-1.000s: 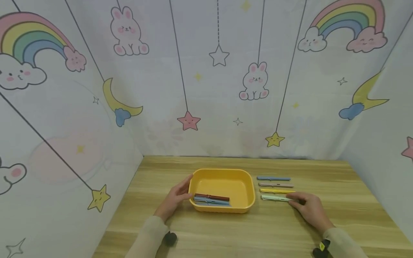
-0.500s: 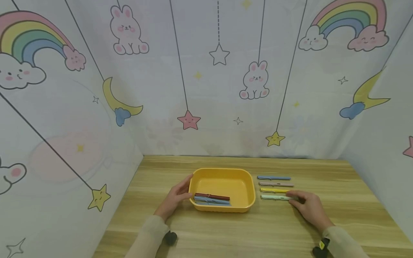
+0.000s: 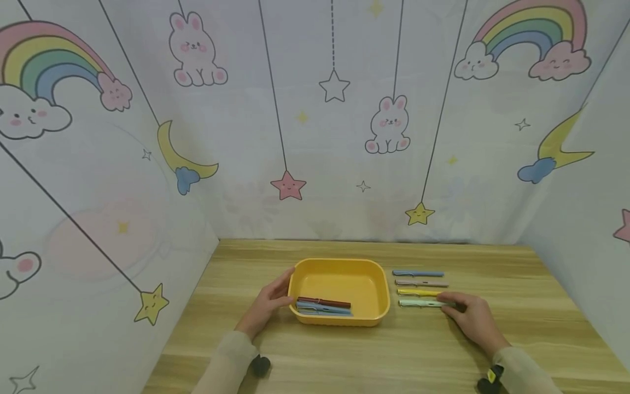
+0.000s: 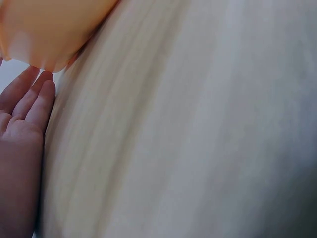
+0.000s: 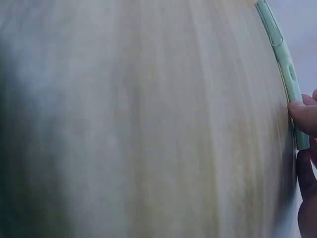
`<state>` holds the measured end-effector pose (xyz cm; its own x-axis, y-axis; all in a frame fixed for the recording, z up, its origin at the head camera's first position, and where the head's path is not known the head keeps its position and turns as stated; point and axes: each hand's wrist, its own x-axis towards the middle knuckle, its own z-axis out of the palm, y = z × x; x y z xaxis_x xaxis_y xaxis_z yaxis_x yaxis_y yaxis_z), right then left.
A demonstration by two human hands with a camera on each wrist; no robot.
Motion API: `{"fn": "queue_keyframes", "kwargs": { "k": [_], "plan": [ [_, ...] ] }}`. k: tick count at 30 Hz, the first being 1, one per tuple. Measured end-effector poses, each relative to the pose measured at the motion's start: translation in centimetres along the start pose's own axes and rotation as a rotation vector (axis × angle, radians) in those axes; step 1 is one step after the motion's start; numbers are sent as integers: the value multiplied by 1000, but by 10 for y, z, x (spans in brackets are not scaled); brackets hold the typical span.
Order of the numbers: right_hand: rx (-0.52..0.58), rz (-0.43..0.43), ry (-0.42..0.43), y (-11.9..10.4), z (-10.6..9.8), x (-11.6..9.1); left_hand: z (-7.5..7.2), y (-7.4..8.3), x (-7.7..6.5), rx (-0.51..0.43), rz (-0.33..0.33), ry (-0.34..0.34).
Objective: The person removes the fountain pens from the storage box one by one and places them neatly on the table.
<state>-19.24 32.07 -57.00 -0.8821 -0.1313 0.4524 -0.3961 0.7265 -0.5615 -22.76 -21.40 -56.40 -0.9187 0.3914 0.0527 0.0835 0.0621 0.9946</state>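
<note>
My right hand (image 3: 474,320) pinches the right end of a mint green pen (image 3: 418,303) that lies on the table. In the right wrist view, the thumb and fingers are on the capless end of that mint pen (image 5: 287,74). Behind it, roughly parallel, lie a yellow pen (image 3: 418,293), a pinkish-grey pen (image 3: 421,283) and a blue pen (image 3: 418,273). With its fingers extended, my left hand (image 3: 266,306) touches the left side of a yellow plastic tray (image 3: 339,322). A dark red pen (image 3: 327,302) and light blue pens (image 3: 327,310) lie at the tray's front left.
The wood-grain table (image 3: 344,355) ends at a patterned cloth backdrop (image 3: 339,213), with more cloth along both sides. A dark round object (image 3: 260,365) sits by the left wrist, and another dark piece (image 3: 489,380) is at the right wrist.
</note>
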Motion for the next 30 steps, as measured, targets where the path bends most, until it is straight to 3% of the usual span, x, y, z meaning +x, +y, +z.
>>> {"fn": "queue_keyframes", "kwargs": {
  "k": [8, 15, 25, 30],
  "plan": [
    [-7, 2, 7, 3, 2, 0, 0, -2, 1, -5, 26, -8],
    [1, 16, 5, 1, 1, 2, -1, -1, 0, 2, 9, -5],
    [22, 150, -19, -6, -12, 6, 0, -1, 0, 2, 5, -2],
    [21, 153, -17, -18, -17, 14, 0, 0, 0, 3, 5, -2]
  ]
}}
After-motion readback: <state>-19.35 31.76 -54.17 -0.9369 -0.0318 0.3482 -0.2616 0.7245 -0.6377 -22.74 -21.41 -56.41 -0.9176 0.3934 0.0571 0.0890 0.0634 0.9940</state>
